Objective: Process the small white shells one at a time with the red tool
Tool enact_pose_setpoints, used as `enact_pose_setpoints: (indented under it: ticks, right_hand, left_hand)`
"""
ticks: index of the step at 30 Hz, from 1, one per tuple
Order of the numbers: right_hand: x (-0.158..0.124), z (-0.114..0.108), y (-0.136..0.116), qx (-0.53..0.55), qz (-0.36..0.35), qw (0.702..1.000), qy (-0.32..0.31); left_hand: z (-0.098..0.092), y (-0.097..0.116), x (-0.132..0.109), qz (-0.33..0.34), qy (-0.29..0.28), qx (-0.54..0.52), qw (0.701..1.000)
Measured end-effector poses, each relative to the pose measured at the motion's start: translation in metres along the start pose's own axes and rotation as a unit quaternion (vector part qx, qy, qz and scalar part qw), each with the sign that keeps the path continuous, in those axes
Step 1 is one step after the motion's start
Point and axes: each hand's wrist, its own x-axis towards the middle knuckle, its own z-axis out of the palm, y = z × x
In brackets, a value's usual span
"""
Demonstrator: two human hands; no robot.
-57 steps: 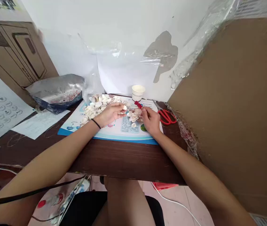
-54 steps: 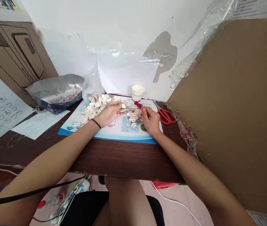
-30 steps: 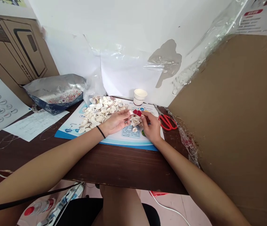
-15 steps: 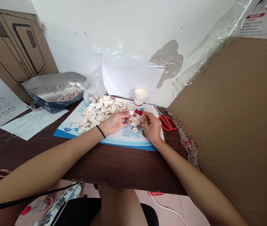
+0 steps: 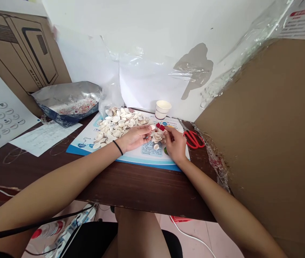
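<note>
White shell [image 5: 153, 127] was pinched in the left grip [image 5: 135, 138], red piece [image 5: 162, 127] alongside in the right grip [image 5: 175, 145], steadiness seemingly needed next.

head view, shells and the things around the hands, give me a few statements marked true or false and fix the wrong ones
1. The left hand holds a white shell. True.
2. The right hand grips the red-handled scissors. False: it holds a small red object; the scissors lie to its right.
3. The paper cup stands upright, farther back than the hands. True.
4. The black band circles the right wrist. False: it is on the left wrist.
5. The large shell pile is left of the small shell pile. True.
6. The foil bag is sealed shut. False: its mouth is open, showing red and white bits.
</note>
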Motion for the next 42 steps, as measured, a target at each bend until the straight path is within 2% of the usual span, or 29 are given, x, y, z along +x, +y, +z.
enact_pose_setpoints:
  ticks: [4, 7, 12, 18, 22, 30, 33, 37, 42]
  right_hand:
    - [-0.0016, 0.0013, -0.0023, 0.016, -0.025, 0.999, -0.032]
    - [-0.0017, 0.0013, -0.0020, 0.015, -0.009, 0.999, -0.037]
    - [-0.0009, -0.0003, -0.0017, 0.020, -0.005, 0.999, -0.046]
    - [-0.0013, -0.0014, -0.0067, 0.028, -0.053, 0.998, -0.030]
    - [-0.0005, -0.0012, -0.0055, 0.019, -0.056, 0.998, -0.037]
    - [0.0014, 0.0002, 0.0005, -0.001, 0.027, 0.999, -0.024]
    - [0.0014, -0.0005, -0.0009, 0.017, 0.011, 1.000, -0.014]
    - [0.0014, -0.0008, -0.0028, 0.031, -0.011, 0.999, -0.036]
    - [0.0025, 0.0000, -0.0004, 0.006, 0.015, 1.000, -0.023]
  left_hand:
    - [0.0001, -0.0004, -0.0006, 0.011, -0.005, 0.005, 1.000]
    - [-0.0001, 0.0001, -0.0005, 0.009, -0.006, -0.002, 1.000]
    - [0.0010, -0.0013, -0.0003, 0.018, 0.032, -0.004, 0.999]
    - [0.0049, -0.0053, -0.0021, 0.043, 0.077, 0.043, 0.995]
    - [0.0052, -0.0047, -0.0025, 0.046, 0.060, 0.044, 0.996]
    - [0.0067, -0.0021, -0.0020, 0.037, 0.059, 0.044, 0.997]
    - [0.0069, -0.0022, -0.0017, 0.041, 0.053, 0.038, 0.997]
    - [0.0067, -0.0026, -0.0016, 0.046, 0.054, 0.022, 0.997]
    - [0.0078, -0.0011, -0.0022, 0.043, 0.037, 0.031, 0.998]
